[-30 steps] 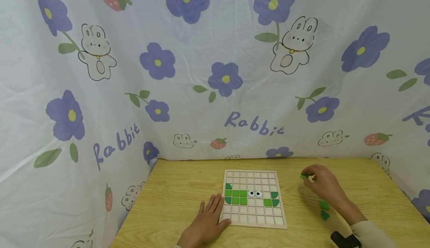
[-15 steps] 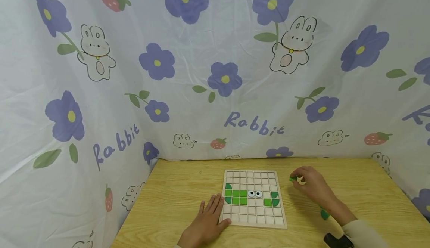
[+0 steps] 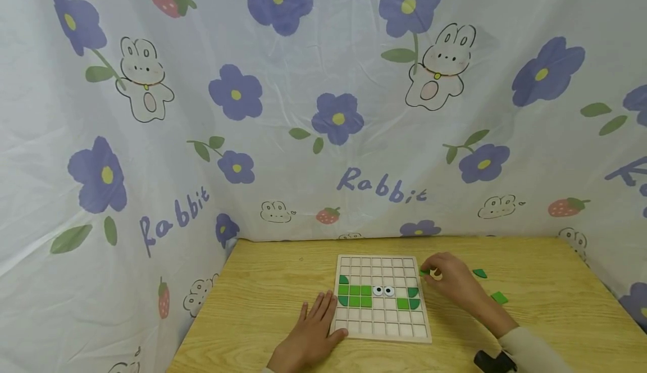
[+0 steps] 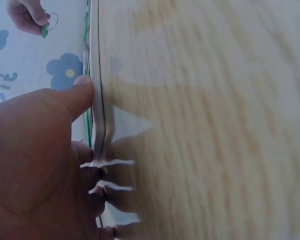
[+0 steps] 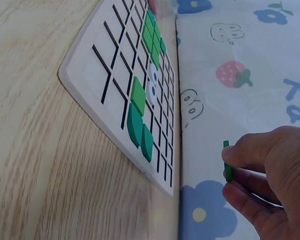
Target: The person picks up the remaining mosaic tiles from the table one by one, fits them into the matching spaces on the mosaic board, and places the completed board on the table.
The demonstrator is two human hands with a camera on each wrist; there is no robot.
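Note:
A pale wooden grid board [image 3: 379, 265] lies on the table. Green square tiles [image 3: 361, 301], two eye tiles [image 3: 383, 291] and darker green rounded tiles [image 3: 413, 292] sit in some of its cells. My left hand [image 3: 309, 336] rests at the board's left side with fingers extended, fingertips and thumb touching its edge. Just off the right edge, my right hand [image 3: 452, 280] pinches a thin green tile [image 5: 227, 162] between thumb and fingers, held above the table. The tile appears edge-on in the right wrist view, so its outline cannot be made out.
To the right of the board lie a loose dark green rounded tile [image 3: 480, 273] and a loose green square tile [image 3: 499, 298]. A black device [image 3: 494, 362] is at the right wrist. Behind the wooden table [image 3: 273, 272] hangs a patterned curtain [image 3: 288, 176].
My right hand has moved left with the pinched green tile, from the table's right side to the board's right edge. Loose tiles it covered now show. The left hand stays put.

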